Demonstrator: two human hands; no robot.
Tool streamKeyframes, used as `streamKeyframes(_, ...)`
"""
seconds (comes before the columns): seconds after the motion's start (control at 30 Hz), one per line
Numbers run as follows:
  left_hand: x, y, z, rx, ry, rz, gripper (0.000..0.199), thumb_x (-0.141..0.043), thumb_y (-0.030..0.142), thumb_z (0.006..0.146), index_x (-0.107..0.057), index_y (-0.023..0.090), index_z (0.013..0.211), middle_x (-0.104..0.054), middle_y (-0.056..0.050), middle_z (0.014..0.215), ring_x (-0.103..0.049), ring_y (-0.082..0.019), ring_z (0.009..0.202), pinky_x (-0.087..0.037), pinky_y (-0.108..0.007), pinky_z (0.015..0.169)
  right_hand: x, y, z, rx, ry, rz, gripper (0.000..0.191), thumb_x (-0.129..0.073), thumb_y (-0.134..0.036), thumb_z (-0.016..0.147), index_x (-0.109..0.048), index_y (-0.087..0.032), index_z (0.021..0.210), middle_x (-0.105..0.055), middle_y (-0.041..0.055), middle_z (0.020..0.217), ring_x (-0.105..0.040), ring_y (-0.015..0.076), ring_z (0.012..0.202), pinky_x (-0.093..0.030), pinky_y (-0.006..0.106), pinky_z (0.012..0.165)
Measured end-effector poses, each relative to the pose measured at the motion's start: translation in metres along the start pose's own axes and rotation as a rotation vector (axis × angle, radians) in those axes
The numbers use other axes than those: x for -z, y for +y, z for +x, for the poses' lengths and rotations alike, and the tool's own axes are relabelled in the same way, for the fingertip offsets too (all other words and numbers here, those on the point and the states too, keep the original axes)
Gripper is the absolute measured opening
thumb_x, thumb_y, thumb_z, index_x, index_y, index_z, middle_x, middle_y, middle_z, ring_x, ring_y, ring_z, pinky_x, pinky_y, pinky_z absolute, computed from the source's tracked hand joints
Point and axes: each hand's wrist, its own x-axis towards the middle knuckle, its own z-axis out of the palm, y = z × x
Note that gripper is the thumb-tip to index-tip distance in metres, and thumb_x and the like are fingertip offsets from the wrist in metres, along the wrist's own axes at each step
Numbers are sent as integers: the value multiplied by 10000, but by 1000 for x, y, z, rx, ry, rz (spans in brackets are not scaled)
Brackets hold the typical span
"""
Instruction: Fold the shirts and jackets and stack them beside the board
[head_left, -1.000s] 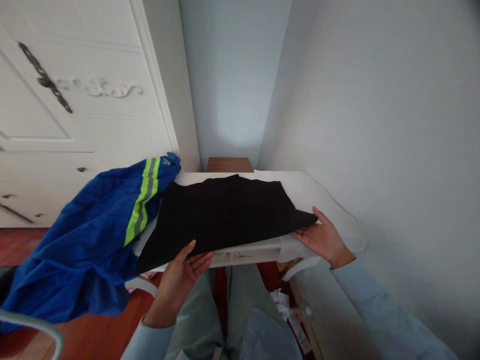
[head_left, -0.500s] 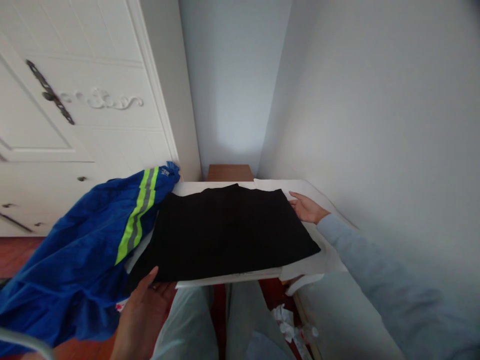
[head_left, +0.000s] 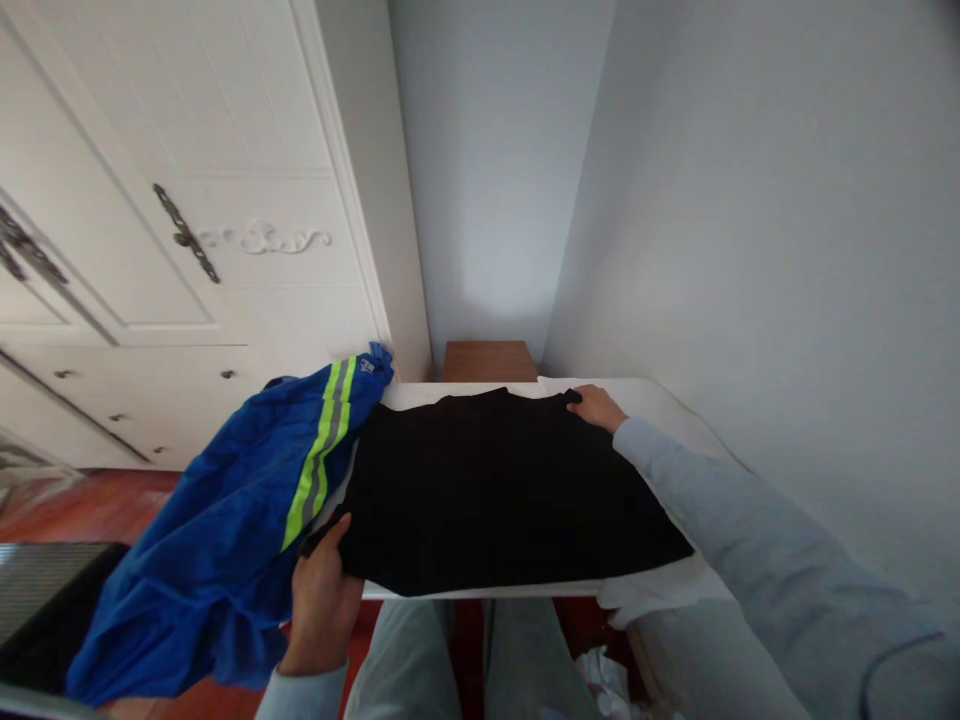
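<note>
A black garment point(head_left: 495, 490) lies spread flat over a white-covered table point(head_left: 637, 400); its exact kind does not show. My left hand point(head_left: 326, 585) grips its near left corner, thumb on top and fingers underneath. At the far right corner, my right hand point(head_left: 596, 408) pinches the cloth, which bunches slightly there. Along the garment's left side lies a blue jacket point(head_left: 217, 500) with yellow-green and grey reflective bands, hanging over the table's edge.
White wardrobe doors and drawers point(head_left: 292, 310) stand at the left. A grey wall point(head_left: 750, 250) borders the table on the right. Behind it is a brown wooden box-like piece point(head_left: 487, 360). Crumpled white paper point(head_left: 604, 675) lies below, near my legs point(head_left: 525, 660).
My right hand has closed on the garment's far right corner, which it was only beside before. My left hand now grips the near left corner more firmly. The view has shifted left.
</note>
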Motion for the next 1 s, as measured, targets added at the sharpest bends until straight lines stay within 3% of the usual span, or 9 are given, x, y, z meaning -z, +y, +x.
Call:
streamKeyframes(0.1, -13, 9, -11, -79, 111, -8, 314, -644, 55, 860, -718, 261, 1085, -786, 8, 1030, -699, -194, 1127, -547, -295, 1012, 3, -20, -18, 182, 16, -233, 140, -626, -149, 839, -754, -207, 843, -772, 120, 1034, -658, 292, 1099, -437, 364, 985)
streamKeyframes(0.2, -25, 19, -21, -162, 23, 11, 286, -625, 65, 886, -733, 263, 1062, -783, 17, 1038, -694, -179, 1135, -530, -291, 1030, 12, -43, -41, 318, 28, -462, 247, -535, -165, 905, -754, -217, 1005, -767, 113, 1085, -676, 288, 1062, -443, 351, 942)
streamKeyframes(0.3, -39, 31, -29, -213, -60, 15, 285, -641, 69, 881, -746, 262, 1063, -781, 17, 1055, -697, -175, 1128, -528, -280, 1028, 26, -64, -62, 345, 37, -459, 256, -526, -195, 922, -751, -242, 1037, -770, 87, 1100, -678, 275, 1048, -449, 332, 923)
streamKeyframes(0.47, -69, 48, -40, -189, -154, 38, 321, -647, 15, 833, -767, 240, 1028, -792, -3, 1021, -724, -193, 1073, -563, -290, 986, 55, -83, -97, 349, 68, -457, 263, -525, -207, 906, -750, -263, 1030, -777, 59, 1090, -678, 274, 1058, -467, 334, 917)
streamKeyframes(0.77, -122, 53, -62, -50, -332, 36, 292, -632, 0, 807, -757, 142, 1030, -800, -76, 937, -755, -241, 974, -613, -331, 905, 132, -73, -181, 221, 261, -550, 354, -475, -283, 848, -743, -247, 1076, -784, 87, 1061, -722, 336, 958, -530, 430, 858)
streamKeyframes(1.0, -189, 32, -77, 114, -558, 106, 296, -621, -3, 781, -750, 127, 1013, -793, -81, 882, -760, -204, 827, -615, -290, 798, 183, -46, -255, 65, 500, -547, 336, -535, -317, 758, -746, -338, 1019, -793, 46, 935, -730, 347, 791, -555, 457, 751)
